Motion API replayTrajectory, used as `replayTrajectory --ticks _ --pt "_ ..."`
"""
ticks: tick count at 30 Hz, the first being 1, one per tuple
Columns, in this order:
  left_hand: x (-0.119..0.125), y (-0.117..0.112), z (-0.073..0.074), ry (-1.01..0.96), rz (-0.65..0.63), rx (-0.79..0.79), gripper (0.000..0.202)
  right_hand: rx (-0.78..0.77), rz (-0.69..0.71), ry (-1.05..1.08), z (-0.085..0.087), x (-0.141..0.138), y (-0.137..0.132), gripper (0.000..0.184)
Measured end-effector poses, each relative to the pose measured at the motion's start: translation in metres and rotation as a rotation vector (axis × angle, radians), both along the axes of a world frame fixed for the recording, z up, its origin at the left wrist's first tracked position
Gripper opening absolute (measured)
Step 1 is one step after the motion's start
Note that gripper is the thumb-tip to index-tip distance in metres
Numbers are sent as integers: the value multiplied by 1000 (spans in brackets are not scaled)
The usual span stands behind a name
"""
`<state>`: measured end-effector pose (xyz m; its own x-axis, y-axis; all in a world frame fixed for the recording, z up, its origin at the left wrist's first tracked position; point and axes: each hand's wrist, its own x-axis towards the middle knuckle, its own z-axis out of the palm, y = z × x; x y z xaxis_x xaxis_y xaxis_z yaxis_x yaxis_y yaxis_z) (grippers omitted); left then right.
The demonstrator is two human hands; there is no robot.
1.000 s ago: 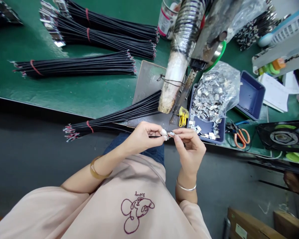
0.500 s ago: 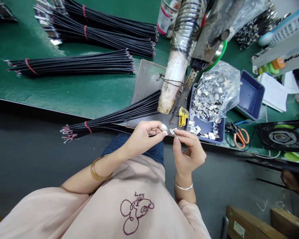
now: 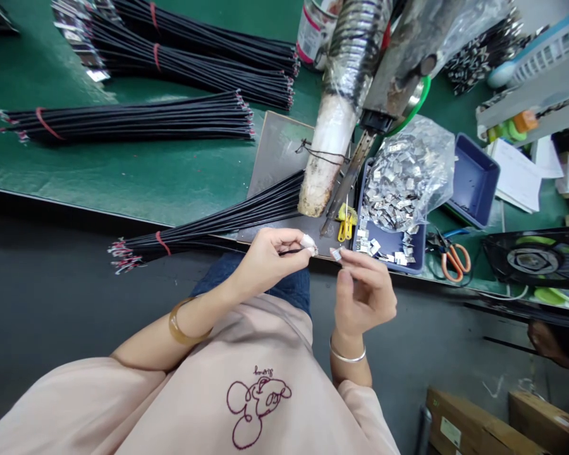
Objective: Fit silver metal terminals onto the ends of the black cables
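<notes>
Green bench top (image 3: 171,177) stretches across the view, and just off its near edge it's all fine fingertip work. Left hand (image 3: 270,256) first: thumb and index finger pinched tight, a white wrap (image 3: 307,241) on the index fingertip, and a thin black cable (image 3: 291,251) caught between them, its end seemingly just showing on the right. Light stuff, this cable, bendy by the look of it, so a hold close to the end should keep it from flopping. Over to the right hand (image 3: 367,294): fingers half curled, thumb a little apart from the index finger, and a small metal piece (image 3: 336,254) right at the index fingertip. Whether two fingers squeeze it, I can't tell. It looks stiff, featherlight and slick, probably easy to drop, best taken by its flat faces. Between cable end and metal piece, a narrow gap, no contact. Beyond the left hand, a bundle of cables (image 3: 218,221) slants off a grey board (image 3: 275,151) and out over the near edge; a blue tray (image 3: 420,243) sits along that edge to the right.
</notes>
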<state>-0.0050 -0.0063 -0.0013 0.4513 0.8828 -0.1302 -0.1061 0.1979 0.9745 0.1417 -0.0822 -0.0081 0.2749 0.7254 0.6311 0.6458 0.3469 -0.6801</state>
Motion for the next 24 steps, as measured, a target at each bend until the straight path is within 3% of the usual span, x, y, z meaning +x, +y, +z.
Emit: replayTrajectory --ticks 3,9,17,24 --pt "0 -1 0 33 -18 32 11 26 44 -128 -4 -2 -1 19" --pt "1 1 -2 31 35 44 16 -54 17 35 -12 -1 4 13" --pt "5 2 0 28 79 46 15 37 5 -284 -18 -1 4 19" --pt "8 0 -3 82 115 81 14 -27 -10 -186 -15 -1 10 18"
